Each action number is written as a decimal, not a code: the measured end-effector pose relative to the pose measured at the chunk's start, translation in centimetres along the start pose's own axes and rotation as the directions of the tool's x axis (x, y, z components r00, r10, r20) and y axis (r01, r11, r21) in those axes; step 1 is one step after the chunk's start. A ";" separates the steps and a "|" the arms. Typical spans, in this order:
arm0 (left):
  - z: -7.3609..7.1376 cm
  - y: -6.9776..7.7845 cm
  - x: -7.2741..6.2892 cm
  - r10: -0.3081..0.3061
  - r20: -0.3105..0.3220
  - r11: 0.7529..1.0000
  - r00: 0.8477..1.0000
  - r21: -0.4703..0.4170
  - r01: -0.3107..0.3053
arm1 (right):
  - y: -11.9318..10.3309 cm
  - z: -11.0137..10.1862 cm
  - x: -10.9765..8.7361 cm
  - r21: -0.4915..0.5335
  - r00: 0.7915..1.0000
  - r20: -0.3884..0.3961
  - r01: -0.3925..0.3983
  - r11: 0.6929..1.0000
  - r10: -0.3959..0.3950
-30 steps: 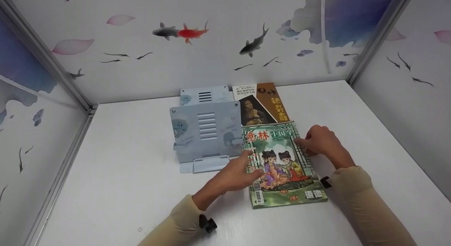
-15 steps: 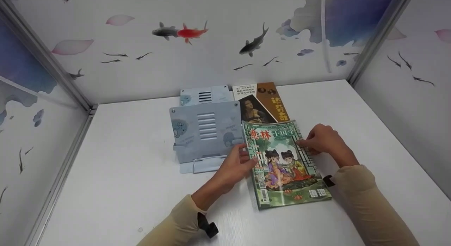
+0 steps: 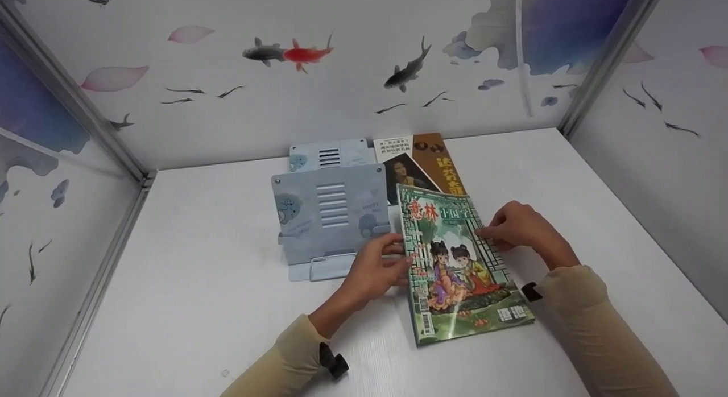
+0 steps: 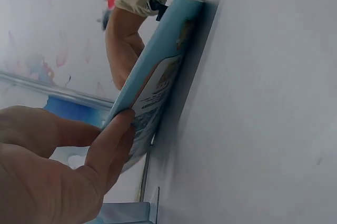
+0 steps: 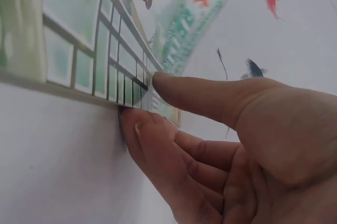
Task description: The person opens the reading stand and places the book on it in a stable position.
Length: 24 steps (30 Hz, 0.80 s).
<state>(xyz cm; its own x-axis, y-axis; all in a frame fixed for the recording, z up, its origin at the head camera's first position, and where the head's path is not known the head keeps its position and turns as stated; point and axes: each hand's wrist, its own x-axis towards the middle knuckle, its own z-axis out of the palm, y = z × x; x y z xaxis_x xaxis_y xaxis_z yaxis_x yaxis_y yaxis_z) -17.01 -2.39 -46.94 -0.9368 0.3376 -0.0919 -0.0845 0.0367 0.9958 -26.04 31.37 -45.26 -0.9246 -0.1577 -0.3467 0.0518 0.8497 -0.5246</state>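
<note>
A green magazine [image 3: 455, 266] with two cartoon children on its cover is held between both hands, its left side tilted up from the white table. My left hand [image 3: 375, 272] pinches the left edge, thumb on the cover and fingers beneath. In the left wrist view the raised underside of the magazine [image 4: 158, 76] shows, with the left hand's fingers [image 4: 113, 139] against it. My right hand [image 3: 523, 229] pinches the right edge near its upper part. The right wrist view shows the right thumb on the cover and the curled fingers [image 5: 152, 134] under the edge.
A light blue metal book stand [image 3: 333, 215] with slots stands left of the magazine, its rear panel [image 3: 330, 153] behind. Brown and white books [image 3: 438, 158] lie at the back, partly covered by the magazine. Patterned walls [image 3: 341, 95] enclose the table [image 3: 187, 272].
The left hand has gone from resting over the cover to gripping its left edge. That side of the magazine has risen and tilted; the right hand has barely moved.
</note>
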 end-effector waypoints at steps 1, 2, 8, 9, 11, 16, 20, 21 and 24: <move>-0.1 0.1 0.0 0.014 0.001 1.000 1.000 0.003 -0.014 | -0.1 0.0 0.0 0.017 1.000 0.004 0.003 1.000 -0.003; -0.2 0.2 0.0 0.033 0.001 0.999 0.999 0.012 -0.033 | -0.1 0.0 -0.1 0.037 1.000 0.008 0.009 0.999 -0.009; -0.9 1.4 -0.2 0.144 -0.034 0.988 0.989 0.059 -0.142 | -1.4 -0.1 -0.6 0.146 0.997 -0.002 0.073 0.987 -0.073; -0.9 1.5 -0.2 0.160 -0.044 0.985 0.986 0.073 -0.157 | -1.6 -0.1 -0.7 0.151 0.997 -0.010 0.083 0.985 -0.083; -1.1 1.8 -0.3 0.204 -0.062 0.972 0.977 0.130 -0.194 | -2.2 -0.2 -1.0 0.156 0.994 -0.032 0.109 0.982 -0.105; -1.6 2.5 -0.2 0.297 -0.111 0.932 0.948 0.251 -0.263 | -3.0 -0.6 -1.9 0.174 0.974 -0.135 0.205 0.963 -0.183; -2.3 3.3 -0.1 0.342 -0.144 0.916 0.928 0.270 -0.296 | -3.6 -0.7 -2.4 0.207 0.934 -0.273 0.289 0.935 -0.229; -2.6 3.5 -0.1 0.352 -0.152 0.914 0.924 0.271 -0.303 | -3.8 -0.7 -2.5 0.221 0.922 -0.308 0.311 0.925 -0.236; -3.5 4.2 -0.2 0.383 -0.180 0.902 0.906 0.283 -0.325 | -4.5 -0.5 -2.6 0.268 0.885 -0.395 0.369 0.890 -0.248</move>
<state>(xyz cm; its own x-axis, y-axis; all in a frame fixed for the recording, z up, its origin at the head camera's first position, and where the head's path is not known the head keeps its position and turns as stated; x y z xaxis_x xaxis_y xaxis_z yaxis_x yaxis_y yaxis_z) -18.37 -5.62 -42.74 -0.9424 0.1501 0.2990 0.3243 0.1897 0.9268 -24.01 28.23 -41.62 -0.9799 -0.1514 0.1301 -0.1937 0.5637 -0.8029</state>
